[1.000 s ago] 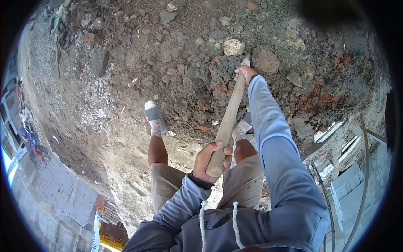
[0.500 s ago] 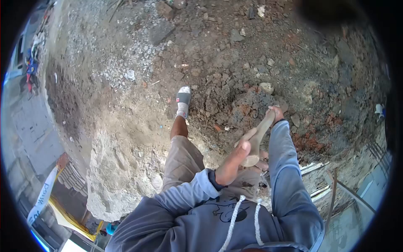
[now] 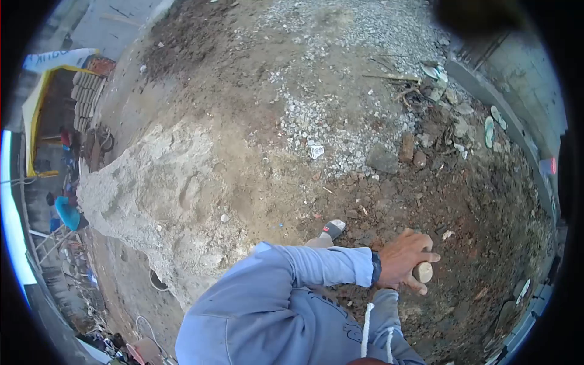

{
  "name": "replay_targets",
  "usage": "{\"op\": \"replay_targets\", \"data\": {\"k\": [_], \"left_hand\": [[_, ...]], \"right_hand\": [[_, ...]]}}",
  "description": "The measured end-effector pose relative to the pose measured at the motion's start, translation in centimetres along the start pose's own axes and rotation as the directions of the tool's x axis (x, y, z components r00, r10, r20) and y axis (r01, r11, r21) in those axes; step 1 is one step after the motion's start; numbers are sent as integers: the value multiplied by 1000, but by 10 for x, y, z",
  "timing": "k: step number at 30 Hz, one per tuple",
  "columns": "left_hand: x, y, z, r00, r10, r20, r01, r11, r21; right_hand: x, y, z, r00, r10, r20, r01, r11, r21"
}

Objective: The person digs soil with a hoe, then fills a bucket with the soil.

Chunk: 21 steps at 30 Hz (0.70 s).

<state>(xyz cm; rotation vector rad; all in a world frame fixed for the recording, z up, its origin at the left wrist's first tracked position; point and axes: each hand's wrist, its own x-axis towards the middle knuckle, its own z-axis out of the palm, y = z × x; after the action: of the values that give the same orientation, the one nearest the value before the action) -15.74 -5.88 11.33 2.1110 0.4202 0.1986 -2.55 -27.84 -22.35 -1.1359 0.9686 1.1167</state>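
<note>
My left hand [image 3: 403,258], with a dark band at the wrist, is closed around the end of a wooden tool handle [image 3: 423,272]. The handle's pale, rounded butt shows between thumb and fingers and points up toward me. Its other end and any tool head are hidden. My right sleeve [image 3: 386,304] runs up beneath the left hand, which covers my right hand. Dark, broken soil [image 3: 389,204] lies ahead of my hands. One foot in a grey sandal [image 3: 333,229] rests on the ground beside the left forearm.
A pale mound [image 3: 164,188] slopes down on the left, with a person in a turquoise shirt [image 3: 67,212] beyond it. Gravel [image 3: 304,118] and a flat stone [image 3: 382,158] lie ahead. Loose slippers [image 3: 489,131] are by the wall at right.
My view has turned left. The handle, seen lengthwise before with both hands on it, now shows only its butt end. My right hand has gone out of sight beneath the left.
</note>
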Motion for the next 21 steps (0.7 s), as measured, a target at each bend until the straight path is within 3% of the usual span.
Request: {"op": "replay_targets", "data": {"k": [2,3,4,6,7,11,13,18,21], "left_hand": [[2,-9,-10,947,114,-300,-206,934,-293],[5,-11,-13,932,60,-358,-228,866,-446],[4,-8,-34,927,54,-371,-226,871,-437],[6,0,-85,941,-140,-309,-97,763,-639],[13,-3,-106,883,-112,-456,-202,787,-584],[21,-15,-205,823,-176,-541,-190,811,-553],[25,-27,-248,717,-121,-686,-296,839,-457],[26,-69,-359,627,-130,-768,-358,828,-432],[48,-116,-417,597,-166,-785,-299,862,-410]], "right_hand": [[-3,3,77,998,6,67,-3,999,-40],[-5,6,110,995,10,99,-4,998,-59],[-12,9,145,992,16,128,-7,997,-72],[-17,16,202,984,27,179,-8,994,-106],[-22,22,232,978,36,205,-12,993,-116],[-33,43,343,956,55,289,-1,983,-185],[-46,56,400,943,79,322,-3,973,-229],[-64,85,532,921,111,375,-2,960,-279],[-61,106,608,922,135,362,-25,955,-294]]}}
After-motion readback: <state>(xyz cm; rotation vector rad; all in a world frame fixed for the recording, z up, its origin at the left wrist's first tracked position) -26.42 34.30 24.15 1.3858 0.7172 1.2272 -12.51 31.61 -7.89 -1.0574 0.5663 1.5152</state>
